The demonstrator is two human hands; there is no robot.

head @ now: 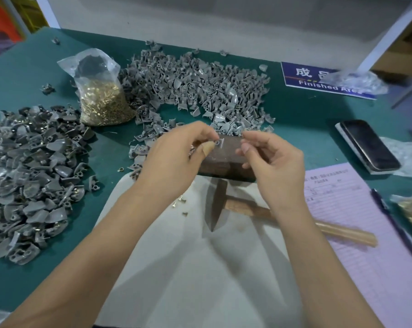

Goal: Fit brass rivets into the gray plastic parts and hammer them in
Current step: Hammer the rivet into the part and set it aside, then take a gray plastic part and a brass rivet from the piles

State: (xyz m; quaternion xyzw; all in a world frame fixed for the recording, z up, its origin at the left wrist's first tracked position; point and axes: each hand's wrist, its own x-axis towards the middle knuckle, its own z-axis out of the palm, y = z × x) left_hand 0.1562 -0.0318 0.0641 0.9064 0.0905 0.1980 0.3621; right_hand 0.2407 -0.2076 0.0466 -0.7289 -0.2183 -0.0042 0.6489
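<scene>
1. the left hand (176,150) pinches one small gray plastic part (220,143) between thumb and fingertips, held just above the dark block (226,159) at the middle of the table (22,280).
2. the right hand (271,157) hovers just beside that part with its fingers curled toward it; whether a rivet sits between its fingertips is too small to tell, so i cannot tell its grip.
3. progress, as a judgement: the darker heap at the left (29,176) shows brass glints among the parts and looks like finished work, while the big gray heap at the back (195,84) shows none and looks still to do. much remains.
4. the bag of brass rivets (103,98) stands nearly full between the two heaps, and a few loose rivets (181,202) lie on the white cloth (200,268).
5. the hammer (247,209) lies on the cloth, untouched, so this part looks to be at the fitting step, not the hammering step.
6. the held part's round hole faces the camera; its short long axis runs roughly left to right, out toward the right hand, though it is small and blurred.
</scene>
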